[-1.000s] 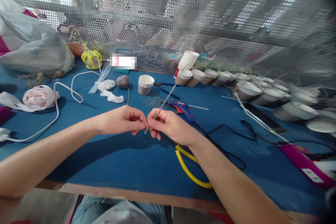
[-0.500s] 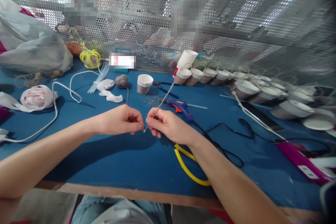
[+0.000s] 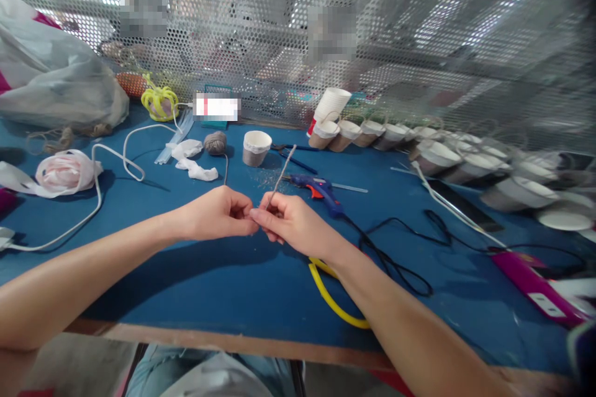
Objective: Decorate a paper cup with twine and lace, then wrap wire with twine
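Both my hands meet over the middle of the blue table point(image 3: 223, 298). My right hand point(image 3: 291, 223) pinches a thin grey string-wrapped stick point(image 3: 283, 172) that slants up and away to the right. My left hand point(image 3: 216, 214) is closed, its fingertips pinched at the stick's lower end against my right fingers. The very end of the stick is hidden between the fingers.
A blue glue gun point(image 3: 319, 189) with a black cord point(image 3: 400, 242) lies just beyond my right hand. Yellow tubing point(image 3: 333, 301) lies under my right forearm. A paper cup point(image 3: 256, 147), a grey yarn ball point(image 3: 216, 143), a row of wrapped cups point(image 3: 419, 139), a white cable point(image 3: 100, 186) and plastic bags surround them.
The stick has swung more upright and its far tip moved left. My hands have closed together, so the stick's lower end no longer shows between them.
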{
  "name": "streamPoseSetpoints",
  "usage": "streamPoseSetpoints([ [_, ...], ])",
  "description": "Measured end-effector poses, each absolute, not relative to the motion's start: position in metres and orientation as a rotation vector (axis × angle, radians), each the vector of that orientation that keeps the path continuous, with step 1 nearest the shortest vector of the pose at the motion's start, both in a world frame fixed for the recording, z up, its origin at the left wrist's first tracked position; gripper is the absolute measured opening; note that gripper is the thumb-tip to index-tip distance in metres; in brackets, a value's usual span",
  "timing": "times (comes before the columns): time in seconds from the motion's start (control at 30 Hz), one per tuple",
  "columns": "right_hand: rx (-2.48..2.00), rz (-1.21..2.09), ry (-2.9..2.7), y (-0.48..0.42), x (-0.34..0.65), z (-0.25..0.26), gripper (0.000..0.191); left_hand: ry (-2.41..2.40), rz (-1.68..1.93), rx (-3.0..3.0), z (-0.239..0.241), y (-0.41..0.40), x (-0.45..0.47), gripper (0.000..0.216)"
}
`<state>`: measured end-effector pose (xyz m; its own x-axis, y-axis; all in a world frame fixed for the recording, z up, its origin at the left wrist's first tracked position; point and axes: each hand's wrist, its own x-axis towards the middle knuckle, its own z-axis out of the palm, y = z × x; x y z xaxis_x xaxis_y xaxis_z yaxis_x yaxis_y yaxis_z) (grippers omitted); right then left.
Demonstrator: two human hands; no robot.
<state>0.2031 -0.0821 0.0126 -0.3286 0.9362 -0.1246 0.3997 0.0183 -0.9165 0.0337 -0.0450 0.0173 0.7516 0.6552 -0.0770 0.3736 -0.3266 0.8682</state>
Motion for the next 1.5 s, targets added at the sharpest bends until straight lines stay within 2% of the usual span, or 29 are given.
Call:
streamPoseSetpoints([
  [0.5, -1.165, 1.507, -1.628, -0.082, 0.205, 0.013, 0.029, 0.688, 0.264, 1.850, 0.021, -0.039, 0.027, 0.022],
  [0.8, -1.286, 1.427, -1.676, -0.083, 0.205, 0.018, 0.029, 0.709, 0.188, 1.966, 0.030, -0.039, 0.023, 0.009],
  [1.03, -1.361, 1.320, -1.820, -0.082, 0.206, 0.015, 0.018, 0.735, 0.170, 2.015, 0.031, -0.040, 0.023, 0.010],
  [1.5, -1.392, 1.145, -1.800, -0.086, 0.199, 0.012, 0.022, 0.762, 0.269, 2.029, 0.023, -0.042, 0.027, 0.020],
])
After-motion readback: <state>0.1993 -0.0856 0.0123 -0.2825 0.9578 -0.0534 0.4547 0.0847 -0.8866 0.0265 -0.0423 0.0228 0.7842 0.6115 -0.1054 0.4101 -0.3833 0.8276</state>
